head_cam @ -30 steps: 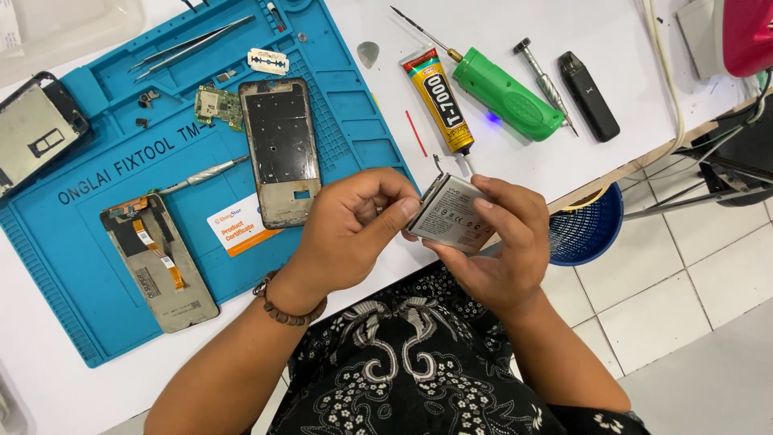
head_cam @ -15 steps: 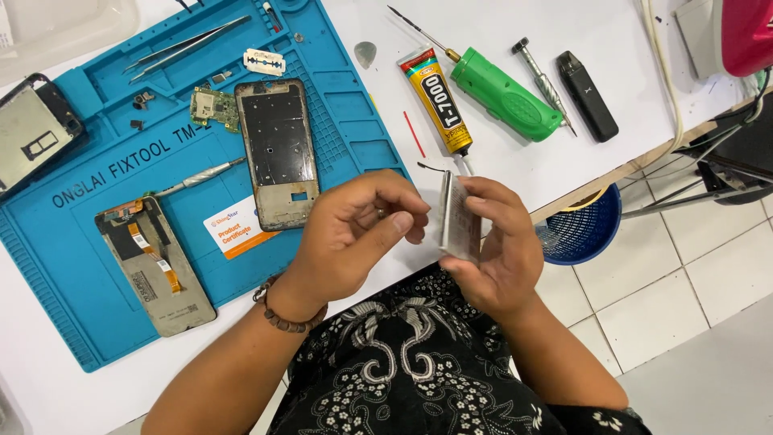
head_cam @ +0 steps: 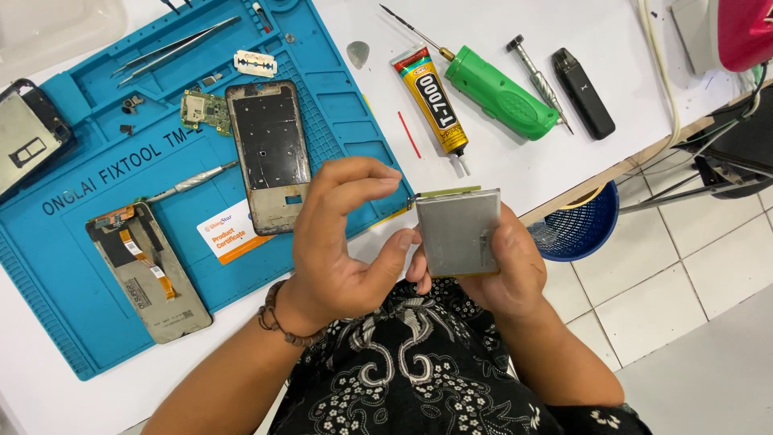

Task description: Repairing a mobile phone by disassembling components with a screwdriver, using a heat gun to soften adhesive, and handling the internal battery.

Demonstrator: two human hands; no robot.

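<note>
Holding a flat silver battery (head_cam: pixel 456 232) over the lap, just off the table (head_cam: pixel 612 56) edge: right hand (head_cam: pixel 503 270) wraps it from behind and below, fingers closed on its edges, broad face turned up to the camera.

Left hand (head_cam: pixel 342 242): beside the battery, thumb tip touching its left edge, forefinger curled above and clear of it; nothing pinched between them.

Step, as judged: inspection or preparation of the battery's face, apart from the phone. The next move likely calls for a fingertip grip at the top edge, where a thin yellowish strip runs, and a steady hold from the right hand.

Battery: rectangular, thin, dull metallic foil skin, slightly creased.

Blue mat (head_cam: pixel 88 266): rubbery, ribbed, with moulded trays. On it:
- phone frame (head_cam: pixel 268 157), dark, rectangular, emptied
- back cover (head_cam: pixel 149 270), grey, with orange ribbon cable
- small green circuit board (head_cam: pixel 204 111)
- tweezers (head_cam: pixel 173 50), razor blade (head_cam: pixel 255 63)

On the white table:
- glue tube (head_cam: pixel 431 97), yellow and black
- green-handled screwdriver (head_cam: pixel 483 76)
- small black oblong device (head_cam: pixel 583 93)

Blue mesh basket (head_cam: pixel 576 229) below the table edge.
</note>
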